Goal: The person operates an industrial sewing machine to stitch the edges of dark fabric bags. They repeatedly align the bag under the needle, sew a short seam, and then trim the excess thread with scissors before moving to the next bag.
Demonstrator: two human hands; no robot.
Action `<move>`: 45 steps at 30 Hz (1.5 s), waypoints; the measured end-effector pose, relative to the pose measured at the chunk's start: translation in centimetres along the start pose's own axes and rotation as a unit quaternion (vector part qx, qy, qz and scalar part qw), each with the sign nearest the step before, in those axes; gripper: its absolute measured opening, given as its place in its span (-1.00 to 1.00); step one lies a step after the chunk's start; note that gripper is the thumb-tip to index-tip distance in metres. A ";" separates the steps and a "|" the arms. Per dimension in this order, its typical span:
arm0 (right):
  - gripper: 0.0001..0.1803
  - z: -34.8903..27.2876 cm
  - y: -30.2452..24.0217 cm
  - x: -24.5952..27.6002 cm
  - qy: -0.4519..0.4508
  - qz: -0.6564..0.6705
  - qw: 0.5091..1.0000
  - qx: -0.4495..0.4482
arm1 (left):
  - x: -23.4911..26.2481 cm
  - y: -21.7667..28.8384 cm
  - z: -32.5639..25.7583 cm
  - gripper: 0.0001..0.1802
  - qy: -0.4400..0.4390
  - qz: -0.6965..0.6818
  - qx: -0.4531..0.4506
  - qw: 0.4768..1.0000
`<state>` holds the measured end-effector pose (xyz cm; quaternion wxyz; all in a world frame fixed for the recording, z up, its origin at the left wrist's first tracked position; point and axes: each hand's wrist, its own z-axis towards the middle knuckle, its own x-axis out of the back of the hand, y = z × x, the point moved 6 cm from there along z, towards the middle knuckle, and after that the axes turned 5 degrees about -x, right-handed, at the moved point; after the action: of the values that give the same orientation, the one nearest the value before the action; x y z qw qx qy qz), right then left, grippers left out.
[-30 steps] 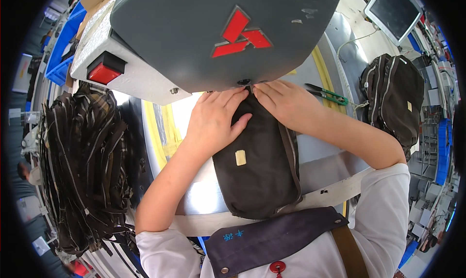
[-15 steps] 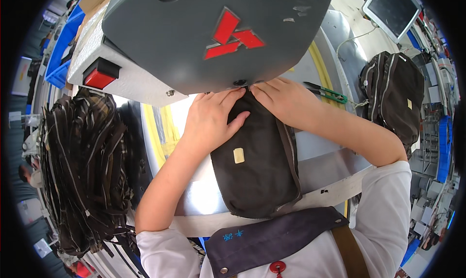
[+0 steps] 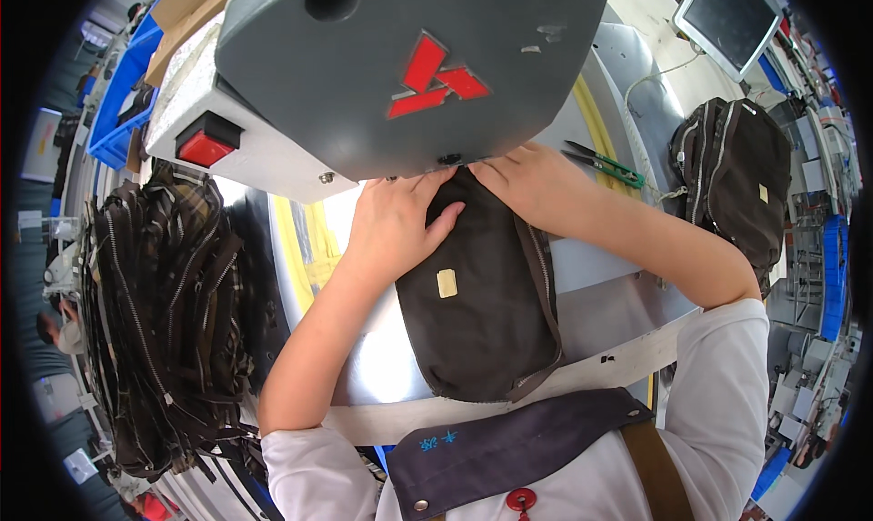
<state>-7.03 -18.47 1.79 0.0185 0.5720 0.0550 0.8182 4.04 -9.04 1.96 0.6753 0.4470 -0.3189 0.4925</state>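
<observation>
A dark brown fabric bag [image 3: 482,330], with a zip along its right side and a small pale yellow patch [image 3: 446,283], lies before me. Its far end reaches under a grey sewing machine head [image 3: 364,94]. Flat on the bag's far left part rests my left hand [image 3: 393,216], open, its thumb stretched out over the fabric and its fingertips at the machine's lower edge. From the other side, my right hand [image 3: 532,189] is closed at the bag's far right edge; its thumb is out of sight. The needle area is hidden behind the machine head.
Green-handled snips [image 3: 614,168] lie right of my right hand. A finished-looking dark bag [image 3: 741,175] stands further right, below a screen [image 3: 732,16]. At left hangs a heap of zippered dark pieces [image 3: 168,312]. A red switch [image 3: 207,146] sits on the machine's white housing.
The bag has shifted slightly away from me, toward the machine. Both hands keep nearly the same place on it. The view has tilted a little.
</observation>
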 end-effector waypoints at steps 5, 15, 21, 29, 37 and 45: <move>-0.63 0.0 0.0 0.3 -0.004 0.012 1.000 0.001 | 0.1 0.2 -0.1 -0.57 0.009 0.004 -0.006 1.000; -0.58 -1.5 -0.7 0.1 -0.036 0.012 0.999 -0.012 | -0.3 1.4 -0.9 -0.54 0.033 -0.024 -0.018 0.999; -0.59 -1.3 -1.0 0.6 -0.034 0.002 0.999 -0.008 | 0.9 2.3 -0.7 -0.58 0.050 -0.024 -0.018 0.998; -0.59 -1.1 -1.2 1.1 -0.033 -0.026 0.999 0.004 | 0.8 2.1 -0.8 -0.60 0.066 -0.012 -0.031 0.997; -0.60 -1.1 -0.8 0.8 -0.041 -0.022 0.999 0.000 | 0.8 2.1 -0.8 -0.61 0.059 -0.013 -0.033 0.998; -0.60 -1.1 -0.6 0.5 -0.032 -0.018 0.999 -0.007 | 0.5 1.7 -0.7 -0.62 0.052 -0.014 -0.019 0.998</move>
<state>-8.24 -17.93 1.83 0.0388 0.5970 0.0593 0.7991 2.55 -8.01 2.58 0.7066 0.4118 -0.2862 0.4992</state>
